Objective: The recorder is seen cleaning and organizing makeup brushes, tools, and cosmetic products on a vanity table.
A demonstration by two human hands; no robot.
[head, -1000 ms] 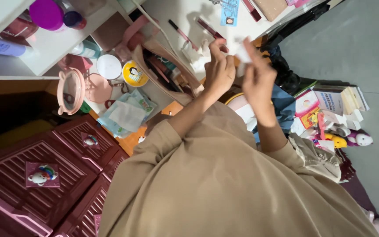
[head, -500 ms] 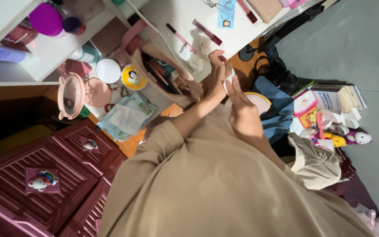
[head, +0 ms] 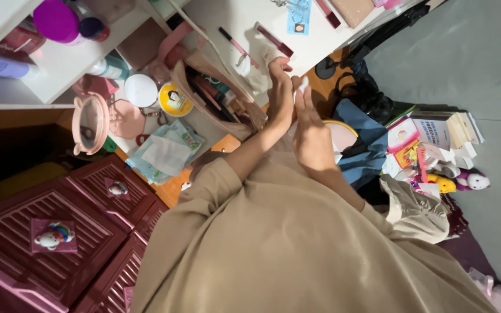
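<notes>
Hands: while the left hand [head: 280,95] and right hand [head: 309,130] stood pressed close, palms nearly together, a small white pad [head: 302,85] sat pinched between the fingertips.
Pad: it looked light, soft and easily crushed; a gentle pinch at its edge seemed best.
Nearby: an open brown pouch [head: 218,95] lay just beside the left hand on the white counter [head: 233,17].
Farther: a yellow-lidded jar [head: 175,98] stood apart.

Yellow-labelled round tin [head: 175,99]; blue wipes pack [head: 166,152]
</notes>
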